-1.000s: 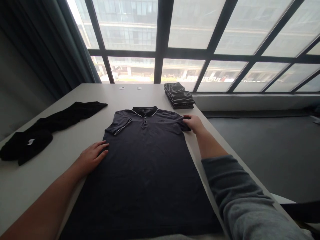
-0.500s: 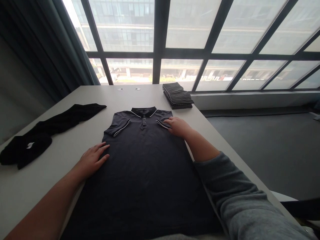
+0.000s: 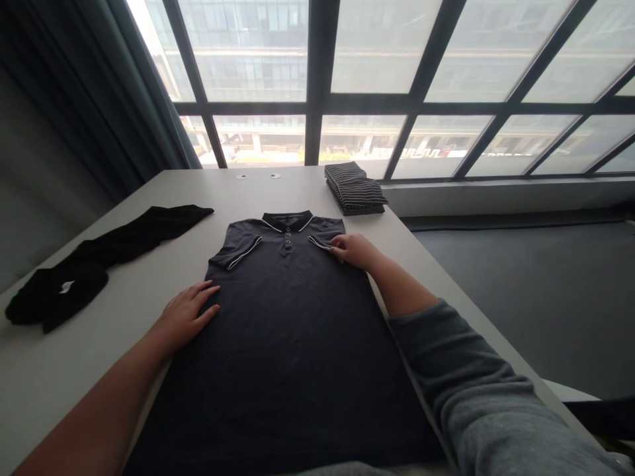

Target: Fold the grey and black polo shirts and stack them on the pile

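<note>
A dark navy polo shirt (image 3: 288, 324) with white-trimmed collar and sleeves lies flat, front up, on the white table (image 3: 149, 277). My left hand (image 3: 186, 314) rests flat with fingers apart on the shirt's left side edge. My right hand (image 3: 353, 251) pinches the shirt's right sleeve (image 3: 325, 237), which is folded inward over the chest. The left sleeve (image 3: 237, 246) still lies spread outward.
A black garment (image 3: 94, 261) lies crumpled along the table's left side. A folded striped garment (image 3: 354, 188) sits at the far right corner by the window. The table's right edge drops to a dark floor (image 3: 520, 284).
My right hand has carried the right sleeve from the shirt's outer edge inward, folding it over the chest. My left hand has stayed in place.
</note>
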{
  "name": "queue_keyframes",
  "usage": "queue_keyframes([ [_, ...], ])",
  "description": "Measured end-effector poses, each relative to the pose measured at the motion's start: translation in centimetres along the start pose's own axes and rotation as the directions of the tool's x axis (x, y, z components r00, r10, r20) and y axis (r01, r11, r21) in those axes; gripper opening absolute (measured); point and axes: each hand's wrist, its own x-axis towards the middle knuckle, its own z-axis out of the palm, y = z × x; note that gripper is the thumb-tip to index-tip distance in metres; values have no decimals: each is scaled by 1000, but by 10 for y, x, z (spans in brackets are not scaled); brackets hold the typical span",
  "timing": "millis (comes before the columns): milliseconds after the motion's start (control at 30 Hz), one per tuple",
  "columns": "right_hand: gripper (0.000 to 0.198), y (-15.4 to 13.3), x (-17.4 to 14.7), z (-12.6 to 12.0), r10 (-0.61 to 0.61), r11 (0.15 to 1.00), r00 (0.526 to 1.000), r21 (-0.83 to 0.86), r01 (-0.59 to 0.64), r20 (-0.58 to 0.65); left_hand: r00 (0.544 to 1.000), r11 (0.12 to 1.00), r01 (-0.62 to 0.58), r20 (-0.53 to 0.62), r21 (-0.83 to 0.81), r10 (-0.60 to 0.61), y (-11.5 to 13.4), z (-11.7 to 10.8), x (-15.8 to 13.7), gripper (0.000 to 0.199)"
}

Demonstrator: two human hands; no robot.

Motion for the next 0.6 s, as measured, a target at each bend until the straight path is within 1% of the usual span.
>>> queue_keyframes([
  [33,31,4,-1,-4,-7,999,1000,38,7,19,1000,1000,2,-4,0,-2,0,0,0,70],
  [67,31,9,-2,-8,-2,998,1000,61,1,12,1000,1000,2,-7,0,-2,1,-1,0,70],
  [167,29,30,-8,-20,89,996,987,42,-84,-136,1000,1000,-3,3,5,3,5,-4,-1,70],
  [200,28,38,-12,-22,113,994,980,26,-110,-164,1000,1000,8,4,18,-8,9,-7,-2,69],
  [233,27,45,-15,-22,117,993,980,12,-117,-164,999,999,32,-4,41,-31,14,-9,-1,67],
  [300,27,55,-23,-16,87,996,989,-1,-88,-117,995,991,84,-56,106,-79,31,-17,5,62],
  [333,29,58,-26,-11,73,997,993,-1,-73,-93,993,987,92,-91,135,-80,42,-21,10,58],
  [367,32,60,-29,-6,70,997,995,-1,-71,-76,991,986,74,-120,153,-56,56,-25,19,54],
  [400,33,61,-32,0,81,997,994,0,-82,-66,990,987,27,-138,157,-5,72,-29,30,49],
  [433,34,61,-33,5,104,995,993,0,-104,-62,988,988,-44,-140,147,65,90,-32,44,45],
  [533,29,60,-34,13,179,984,982,13,-179,-59,958,960,-263,-95,96,272,153,-36,101,37],
  [600,29,59,-34,12,183,983,979,32,-181,-89,931,933,-350,-74,88,357,198,-32,147,36],
])
